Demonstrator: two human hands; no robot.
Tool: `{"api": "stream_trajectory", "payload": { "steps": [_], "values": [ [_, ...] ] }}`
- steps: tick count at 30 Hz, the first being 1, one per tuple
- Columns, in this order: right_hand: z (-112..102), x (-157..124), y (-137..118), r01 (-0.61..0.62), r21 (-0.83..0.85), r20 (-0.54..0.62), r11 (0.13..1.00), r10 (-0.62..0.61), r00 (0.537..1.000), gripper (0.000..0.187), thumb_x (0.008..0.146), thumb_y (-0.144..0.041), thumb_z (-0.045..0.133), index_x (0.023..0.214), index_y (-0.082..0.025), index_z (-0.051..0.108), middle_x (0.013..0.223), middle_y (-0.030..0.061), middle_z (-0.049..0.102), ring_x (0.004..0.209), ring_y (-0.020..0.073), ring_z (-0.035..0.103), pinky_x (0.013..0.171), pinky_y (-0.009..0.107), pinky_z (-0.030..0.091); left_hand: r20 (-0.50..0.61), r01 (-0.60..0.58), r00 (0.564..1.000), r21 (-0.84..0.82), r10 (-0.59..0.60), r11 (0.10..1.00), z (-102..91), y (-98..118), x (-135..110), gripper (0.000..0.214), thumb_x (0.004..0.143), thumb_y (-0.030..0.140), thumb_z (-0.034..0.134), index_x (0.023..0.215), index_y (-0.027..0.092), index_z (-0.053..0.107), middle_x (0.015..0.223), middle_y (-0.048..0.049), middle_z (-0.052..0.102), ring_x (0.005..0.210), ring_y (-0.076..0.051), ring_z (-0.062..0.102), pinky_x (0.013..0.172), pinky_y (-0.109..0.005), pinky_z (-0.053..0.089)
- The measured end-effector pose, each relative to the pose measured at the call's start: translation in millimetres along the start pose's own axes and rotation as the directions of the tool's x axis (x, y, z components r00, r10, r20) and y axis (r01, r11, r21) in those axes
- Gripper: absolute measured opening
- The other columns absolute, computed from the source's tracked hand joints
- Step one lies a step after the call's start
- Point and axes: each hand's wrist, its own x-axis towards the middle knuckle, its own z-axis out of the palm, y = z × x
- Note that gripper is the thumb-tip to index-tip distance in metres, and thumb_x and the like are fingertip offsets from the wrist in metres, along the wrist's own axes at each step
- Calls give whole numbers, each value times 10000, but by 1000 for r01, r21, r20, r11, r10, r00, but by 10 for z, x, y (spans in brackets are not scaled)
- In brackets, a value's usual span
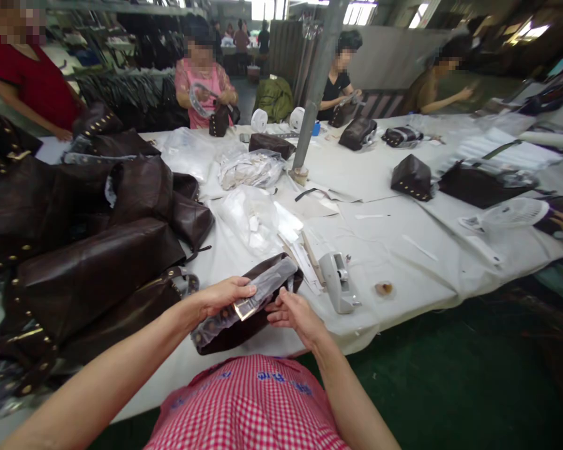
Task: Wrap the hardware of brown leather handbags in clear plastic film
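Observation:
A dark brown leather bag (248,334) lies at the table's near edge in front of me. Along its top runs a strap (274,278) wrapped in clear plastic, with a shiny gold metal piece (245,310) near it. My left hand (223,296) is closed on the wrapped strap, thumb on top. At the bag's right side is my right hand (294,312), its fingers curled and the thumb and forefinger together at the bag's edge. What they pinch is too small to make out. Just right of the bag stands a grey tape dispenser (338,284).
Brown studded bags (98,275) are piled at my left. Plastic bags (251,215) and paper strips (304,265) lie beyond my hands. A metal post (318,87) rises from the table. A white fan (511,215) lies at right. Several people work across the table.

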Motion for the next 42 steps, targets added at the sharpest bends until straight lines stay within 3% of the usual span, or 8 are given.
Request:
{"api": "stream_trajectory", "payload": {
  "steps": [4,8,15,20,28,33,38,42],
  "values": [
    [100,59,142,-5,-37,31,999,6,1000,572,656,-692,658,809,-150,557,828,72,706,639,138,666,641,284,507,-106,41,993,-34,-44,999,-44,-168,-13,542,572,569,767,848,128,618,680,-11,637,549,-119,536,509,-217,377],
    [-110,-31,311,-22,-21,25,1000,23,999,548,643,-668,684,775,-153,548,857,69,704,646,120,651,644,267,501,-187,58,980,-88,-74,994,-37,-304,3,550,547,570,772,847,133,624,671,-19,651,535,-130,551,488,-216,391],
    [-1139,-289,407,25,37,-313,999,-12,950,502,617,-610,732,766,-155,582,841,71,703,643,129,648,645,276,508,-233,68,967,-153,-103,986,-31,-297,-78,550,526,552,801,848,135,643,673,-23,669,517,-122,551,467,-198,391],
    [-1714,-199,313,35,-384,-443,923,-217,870,463,737,-623,550,744,-162,593,810,82,693,650,159,650,649,309,514,-287,52,954,-137,-90,989,-50,-305,-152,547,524,526,821,863,130,652,685,-25,678,517,-122,557,469,-193,397],
    [-1364,542,720,-119,-842,-283,526,-243,928,74,827,-211,576,799,-176,635,896,89,681,943,236,612,800,320,420,-297,14,951,-223,-82,975,51,-334,-169,489,532,459,839,824,117,646,654,-12,661,495,-94,544,461,-175,406],
    [-1275,632,988,-175,-928,-258,330,-226,939,137,852,-142,549,963,-162,627,1057,151,644,1015,266,588,821,338,402,-320,1,945,-201,-66,980,41,-345,-172,426,582,448,810,789,118,636,610,-1,639,459,-85,515,440,-179,406],
    [-1325,567,1092,-147,-942,-214,302,-204,955,133,775,-73,600,887,-136,637,1016,169,656,1007,294,594,833,363,409,-334,-20,941,-231,-60,973,24,-366,-165,349,621,384,794,783,120,633,599,1,640,451,-82,514,438,-179,397],
    [-1282,562,999,-43,-917,-127,397,-189,974,57,766,-120,599,795,-167,613,850,83,669,918,250,635,781,330,449,-309,-34,949,-298,-63,954,2,-396,-146,364,603,366,814,795,111,639,606,-11,653,457,-90,537,435,-179,396]
  ]
}}
